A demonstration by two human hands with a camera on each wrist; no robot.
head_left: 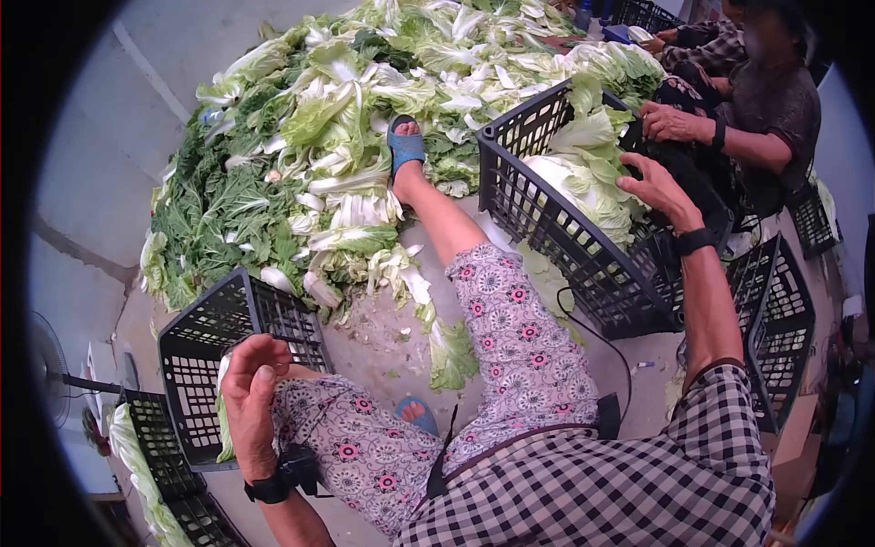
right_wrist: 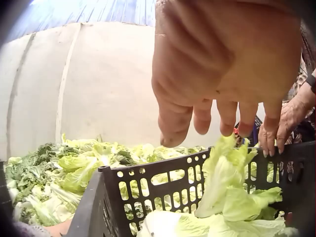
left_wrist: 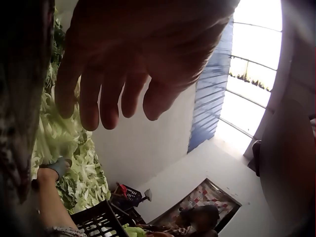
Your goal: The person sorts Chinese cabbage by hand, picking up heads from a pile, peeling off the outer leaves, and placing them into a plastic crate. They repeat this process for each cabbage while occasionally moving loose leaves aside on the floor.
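A black plastic crate (head_left: 570, 260) with slotted walls stands tilted at the right of the head view, with pale green napa cabbage (head_left: 583, 187) inside. Over its far right side, my right hand (head_left: 663, 190) reaches out with spread fingers and holds nothing. In the right wrist view, those fingers hang relaxed above the loose leaves (right_wrist: 237, 200) and the crate's rim (right_wrist: 136, 168). My left hand (head_left: 255, 392) is raised beside my knee, in front of a second black crate (head_left: 205, 342). Its fingers look relaxed in the left wrist view, and its palm is bare.
A big heap of cabbage leaves (head_left: 337, 118) covers the floor ahead; my sandalled foot (head_left: 406, 150) is in it. Another person's hand (head_left: 674, 123) is at the right crate's far edge. More crates (head_left: 784, 328) stand at right. A dark cord (head_left: 624, 356) lies near my leg.
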